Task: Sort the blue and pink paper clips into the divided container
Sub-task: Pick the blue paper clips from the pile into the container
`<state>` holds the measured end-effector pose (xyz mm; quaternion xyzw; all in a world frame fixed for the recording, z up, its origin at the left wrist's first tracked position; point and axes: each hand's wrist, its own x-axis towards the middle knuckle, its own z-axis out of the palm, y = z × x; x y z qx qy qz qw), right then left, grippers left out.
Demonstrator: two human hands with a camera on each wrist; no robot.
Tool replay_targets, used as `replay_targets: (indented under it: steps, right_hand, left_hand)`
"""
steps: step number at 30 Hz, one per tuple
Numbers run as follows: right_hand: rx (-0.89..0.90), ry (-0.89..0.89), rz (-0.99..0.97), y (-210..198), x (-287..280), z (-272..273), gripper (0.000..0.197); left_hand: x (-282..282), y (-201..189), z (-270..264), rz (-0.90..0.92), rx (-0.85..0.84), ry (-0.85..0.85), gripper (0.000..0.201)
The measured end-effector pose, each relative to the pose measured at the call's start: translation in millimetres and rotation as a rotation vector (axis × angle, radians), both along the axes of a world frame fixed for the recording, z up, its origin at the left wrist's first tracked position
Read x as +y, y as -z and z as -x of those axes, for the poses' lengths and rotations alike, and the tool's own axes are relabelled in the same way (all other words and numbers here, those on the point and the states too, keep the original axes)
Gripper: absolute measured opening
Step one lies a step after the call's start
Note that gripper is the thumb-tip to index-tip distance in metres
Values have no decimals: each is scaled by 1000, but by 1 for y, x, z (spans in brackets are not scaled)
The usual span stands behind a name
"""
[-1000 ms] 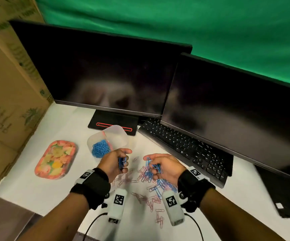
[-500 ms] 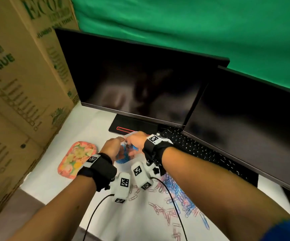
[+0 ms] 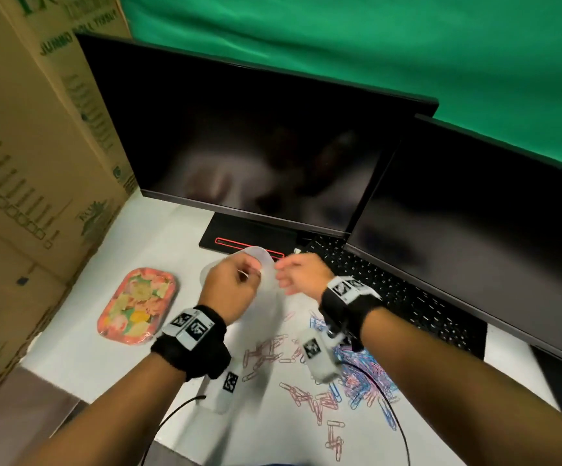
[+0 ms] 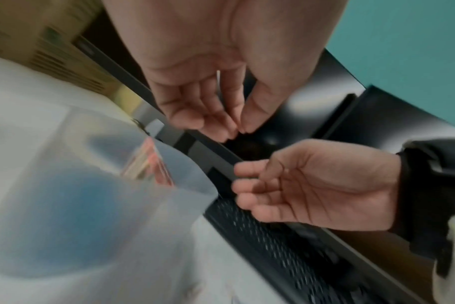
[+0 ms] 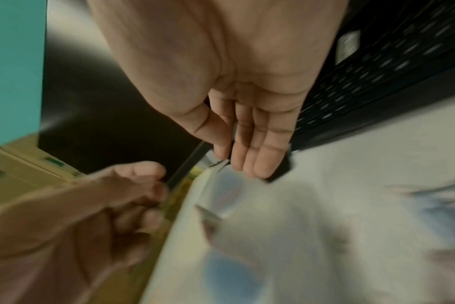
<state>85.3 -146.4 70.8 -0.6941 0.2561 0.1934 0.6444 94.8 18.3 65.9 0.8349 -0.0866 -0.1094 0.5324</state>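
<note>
The translucent white plastic divided container stands on the white worktop in front of the black monitor stand, mostly hidden in the head view behind both hands. The left hand hovers over it with fingers curled, thumb and fingertips meeting; whether they pinch anything I cannot tell. The right hand hangs just beside it, fingers loosely extended and holding nothing. Only the left wrist view looks into the container: a blurred blue mass fills the near compartment and some pink shows by the divider. The right wrist view shows the right hand with straight, relaxed fingers above the container's rim. The head view alone shows the loose blue paper clips heaped under the right wrist and the pink paper clips scattered across the worktop nearer the person. A flowery oblong tray lies to the left.
</note>
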Motion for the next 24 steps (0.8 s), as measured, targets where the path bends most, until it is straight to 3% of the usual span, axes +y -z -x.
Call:
replay_targets:
  steps: [2, 6, 13, 19, 24]
  right_hand:
    - [-49, 5, 326, 18, -28, 38, 24]
    - [71, -97, 775, 52, -72, 110, 27]
    - [13, -151, 864, 86, -83, 188, 33]
    - [-76, -191, 893, 92, -80, 204, 32]
    - [-62, -201, 917, 85, -73, 176, 27]
  left_hand:
    - [-12, 10, 13, -128, -25, 206, 14]
    - [-47, 38, 31, -360, -88, 470, 17]
    - [-89, 77, 46, -866, -256, 953, 38]
    - [-66, 91, 53, -944, -346, 931, 55]
    - [-50, 93, 57, -887, -300, 786, 46]
